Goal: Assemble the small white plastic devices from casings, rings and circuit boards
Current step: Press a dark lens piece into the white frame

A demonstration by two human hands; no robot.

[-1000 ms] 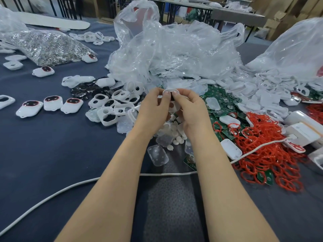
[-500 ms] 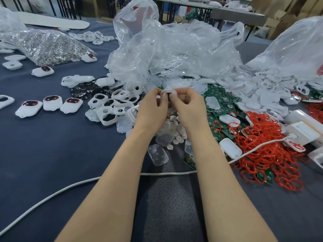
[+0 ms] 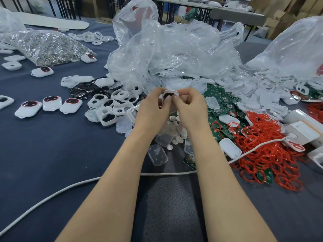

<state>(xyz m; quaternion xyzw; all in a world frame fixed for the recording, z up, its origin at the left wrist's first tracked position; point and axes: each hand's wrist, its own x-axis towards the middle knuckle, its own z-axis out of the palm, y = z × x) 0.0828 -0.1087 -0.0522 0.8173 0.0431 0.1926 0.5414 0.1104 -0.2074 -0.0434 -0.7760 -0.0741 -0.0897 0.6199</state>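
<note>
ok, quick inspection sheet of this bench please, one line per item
Surface: dark blue cloth, much of it covered with parts.
Job's things: white casing held between both hands; three devices with dark windows in a row at left; open casings, green circuit boards and red rings in heaps.
Clutter: crumpled clear bags; bag of metal parts.
Hands: left hand and right hand both pinch the casing.
Cables: white cable crosses the near edge toward white boxes at right.
Surroundings: more tables and cardboard boxes behind.
</note>
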